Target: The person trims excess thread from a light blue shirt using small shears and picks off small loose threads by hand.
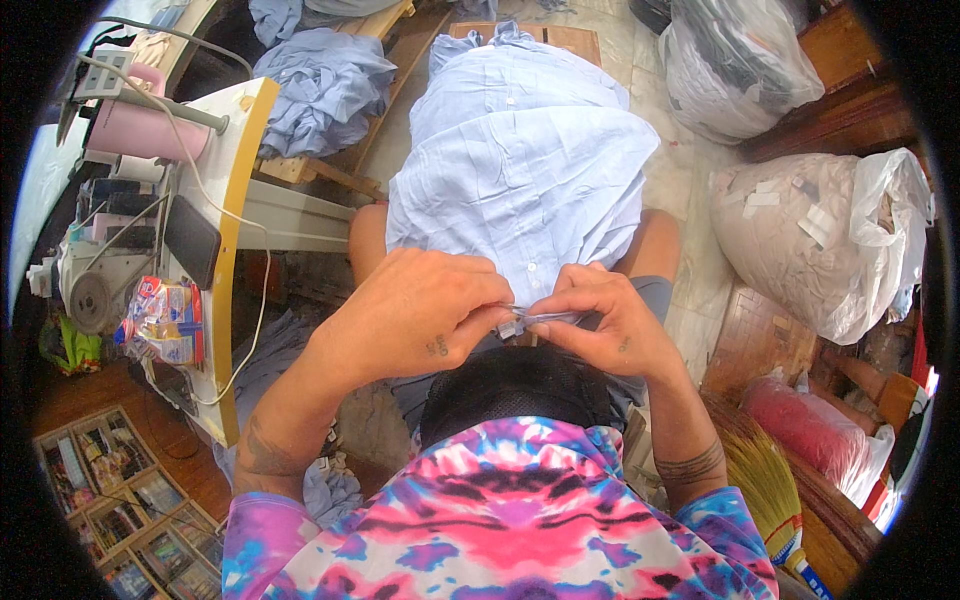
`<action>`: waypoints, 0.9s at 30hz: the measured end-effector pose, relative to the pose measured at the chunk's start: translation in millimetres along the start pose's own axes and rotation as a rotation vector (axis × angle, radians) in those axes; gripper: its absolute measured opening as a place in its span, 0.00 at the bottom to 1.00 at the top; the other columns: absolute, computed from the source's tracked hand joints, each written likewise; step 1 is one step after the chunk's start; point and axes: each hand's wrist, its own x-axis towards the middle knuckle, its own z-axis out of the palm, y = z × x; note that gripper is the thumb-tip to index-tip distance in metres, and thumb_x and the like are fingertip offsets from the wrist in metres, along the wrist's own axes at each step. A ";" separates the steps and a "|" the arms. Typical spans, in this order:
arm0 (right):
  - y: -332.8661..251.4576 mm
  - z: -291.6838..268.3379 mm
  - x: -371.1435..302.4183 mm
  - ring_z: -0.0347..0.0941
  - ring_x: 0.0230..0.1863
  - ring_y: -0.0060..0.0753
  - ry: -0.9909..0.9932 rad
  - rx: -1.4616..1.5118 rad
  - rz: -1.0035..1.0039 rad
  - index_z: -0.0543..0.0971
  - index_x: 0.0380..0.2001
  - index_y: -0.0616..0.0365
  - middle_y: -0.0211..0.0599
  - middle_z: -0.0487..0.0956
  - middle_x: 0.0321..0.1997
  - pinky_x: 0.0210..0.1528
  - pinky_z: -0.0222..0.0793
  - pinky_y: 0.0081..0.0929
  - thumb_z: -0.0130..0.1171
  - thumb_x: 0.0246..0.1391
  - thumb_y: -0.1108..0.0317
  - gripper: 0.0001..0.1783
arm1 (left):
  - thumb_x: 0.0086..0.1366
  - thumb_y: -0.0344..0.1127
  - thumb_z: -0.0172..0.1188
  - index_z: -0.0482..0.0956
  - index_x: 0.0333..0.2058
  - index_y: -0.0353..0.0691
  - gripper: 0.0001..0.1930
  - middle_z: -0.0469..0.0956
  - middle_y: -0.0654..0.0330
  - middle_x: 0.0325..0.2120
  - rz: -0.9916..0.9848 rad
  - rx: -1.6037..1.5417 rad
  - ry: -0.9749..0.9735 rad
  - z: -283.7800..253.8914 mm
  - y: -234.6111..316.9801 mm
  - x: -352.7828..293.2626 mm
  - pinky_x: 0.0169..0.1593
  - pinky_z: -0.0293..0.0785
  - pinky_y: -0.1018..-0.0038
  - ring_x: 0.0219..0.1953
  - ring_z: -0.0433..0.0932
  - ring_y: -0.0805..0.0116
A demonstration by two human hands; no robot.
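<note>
A light blue buttoned shirt (520,190) lies spread over my lap and stretches away from me, its button front facing up. Near my body, my left hand (420,305) pinches the shirt's near edge between thumb and fingers. Close beside it on the right, my right hand (600,315) pinches the same bunched edge. A small pale tag or fold of cloth (510,328) shows between the fingertips. Whether anything finer, such as a thread, is held there cannot be made out.
At left stands a yellow-edged sewing table (245,150) with a phone (191,240), a pink mug (150,125) and a machine. Blue garments (325,85) are heaped beyond it. Filled plastic bags (800,240) line the right side, near a broom (755,480). A compartmented box (130,500) sits lower left.
</note>
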 end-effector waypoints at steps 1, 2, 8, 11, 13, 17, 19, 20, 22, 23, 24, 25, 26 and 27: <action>0.0 0.1 0.0 0.71 0.33 0.31 -0.002 0.000 0.002 0.89 0.40 0.49 0.29 0.78 0.30 0.43 0.57 0.31 0.72 0.54 0.64 0.10 | 0.65 0.36 0.67 0.85 0.37 0.39 0.07 0.81 0.55 0.29 0.001 -0.001 -0.003 -0.1 0.1 0.0 0.36 0.75 0.60 0.33 0.82 0.51; -0.2 0.3 0.1 0.71 0.34 0.31 0.000 -0.001 0.000 0.89 0.40 0.49 0.29 0.78 0.30 0.43 0.57 0.31 0.72 0.54 0.64 0.10 | 0.65 0.36 0.67 0.85 0.37 0.39 0.07 0.81 0.55 0.29 0.002 -0.001 -0.006 -0.4 0.3 0.0 0.37 0.75 0.60 0.33 0.82 0.51; -1.8 -0.6 0.9 0.71 0.34 0.32 -0.015 -0.024 -0.003 0.89 0.40 0.49 0.29 0.77 0.30 0.44 0.57 0.31 0.71 0.54 0.64 0.10 | 0.66 0.36 0.66 0.85 0.37 0.39 0.07 0.81 0.55 0.30 0.014 0.002 -0.019 -0.3 0.4 0.3 0.37 0.75 0.60 0.34 0.82 0.50; -1.6 -1.2 2.5 0.72 0.35 0.32 -0.022 -0.034 -0.023 0.89 0.40 0.50 0.29 0.77 0.30 0.44 0.57 0.32 0.71 0.54 0.64 0.09 | 0.66 0.36 0.65 0.85 0.37 0.39 0.07 0.81 0.55 0.30 0.024 0.005 -0.027 0.1 -0.8 0.9 0.37 0.75 0.59 0.34 0.82 0.50; -2.4 -1.6 3.7 0.72 0.35 0.33 -0.033 -0.037 -0.031 0.89 0.39 0.50 0.30 0.76 0.30 0.44 0.57 0.32 0.71 0.55 0.64 0.09 | 0.66 0.36 0.65 0.85 0.37 0.39 0.07 0.81 0.54 0.30 0.023 0.006 -0.043 0.4 -1.6 1.6 0.36 0.75 0.59 0.34 0.82 0.50; -3.7 -5.4 6.1 0.72 0.36 0.33 -0.077 -0.084 -0.027 0.88 0.39 0.51 0.30 0.76 0.29 0.44 0.57 0.33 0.70 0.55 0.64 0.09 | 0.66 0.36 0.65 0.85 0.37 0.39 0.07 0.81 0.53 0.29 0.019 0.002 -0.076 1.5 -3.9 3.2 0.36 0.74 0.58 0.33 0.82 0.48; -3.7 -7.4 7.0 0.72 0.36 0.33 -0.097 -0.098 -0.026 0.88 0.40 0.51 0.30 0.75 0.29 0.45 0.57 0.33 0.69 0.56 0.64 0.08 | 0.66 0.36 0.65 0.84 0.36 0.39 0.07 0.81 0.52 0.27 0.003 -0.011 -0.092 2.6 -4.9 3.9 0.35 0.74 0.58 0.32 0.82 0.47; -4.7 -8.7 7.7 0.72 0.36 0.33 -0.105 -0.104 -0.024 0.88 0.40 0.51 0.30 0.76 0.29 0.45 0.57 0.34 0.69 0.57 0.64 0.08 | 0.67 0.36 0.65 0.84 0.36 0.38 0.07 0.81 0.52 0.27 -0.015 -0.022 -0.106 3.3 -5.0 3.9 0.35 0.74 0.57 0.32 0.81 0.47; -7.5 -10.7 9.7 0.73 0.35 0.34 -0.122 -0.114 -0.020 0.87 0.40 0.51 0.30 0.76 0.29 0.45 0.57 0.35 0.69 0.58 0.64 0.08 | 0.68 0.37 0.64 0.83 0.36 0.38 0.08 0.80 0.50 0.26 -0.036 -0.055 -0.108 5.3 -4.9 3.5 0.35 0.73 0.57 0.31 0.81 0.46; -7.4 -10.9 10.3 0.72 0.35 0.34 -0.124 -0.110 -0.018 0.87 0.39 0.51 0.30 0.76 0.29 0.45 0.57 0.35 0.69 0.58 0.64 0.08 | 0.68 0.37 0.64 0.82 0.36 0.37 0.08 0.80 0.50 0.25 -0.040 -0.078 -0.096 6.8 -4.8 3.0 0.35 0.73 0.56 0.31 0.81 0.45; -7.1 -11.2 10.8 0.72 0.34 0.35 -0.126 -0.106 -0.016 0.87 0.39 0.51 0.30 0.76 0.29 0.45 0.57 0.36 0.69 0.58 0.64 0.08 | 0.69 0.37 0.63 0.81 0.36 0.37 0.08 0.80 0.49 0.25 -0.043 -0.100 -0.084 7.8 -5.0 3.0 0.34 0.73 0.56 0.31 0.81 0.45; -6.8 -10.9 11.1 0.72 0.34 0.36 -0.128 -0.103 -0.015 0.87 0.39 0.51 0.30 0.76 0.29 0.45 0.56 0.36 0.69 0.58 0.64 0.08 | 0.69 0.37 0.63 0.81 0.36 0.37 0.09 0.80 0.49 0.25 -0.043 -0.126 -0.088 8.5 -5.4 2.9 0.34 0.73 0.56 0.31 0.81 0.45; -6.2 -10.8 11.5 0.72 0.34 0.36 -0.129 -0.102 -0.020 0.87 0.39 0.51 0.30 0.76 0.29 0.45 0.56 0.36 0.69 0.58 0.64 0.08 | 0.70 0.37 0.63 0.80 0.36 0.36 0.09 0.80 0.49 0.25 -0.044 -0.152 -0.091 8.9 -5.8 2.9 0.34 0.73 0.56 0.31 0.81 0.45; -5.4 -10.6 12.1 0.72 0.33 0.36 -0.130 -0.101 -0.026 0.87 0.39 0.50 0.30 0.76 0.29 0.45 0.57 0.36 0.69 0.58 0.64 0.08 | 0.70 0.37 0.62 0.80 0.36 0.36 0.09 0.80 0.48 0.25 -0.044 -0.177 -0.095 9.6 -6.5 2.9 0.34 0.73 0.56 0.31 0.81 0.45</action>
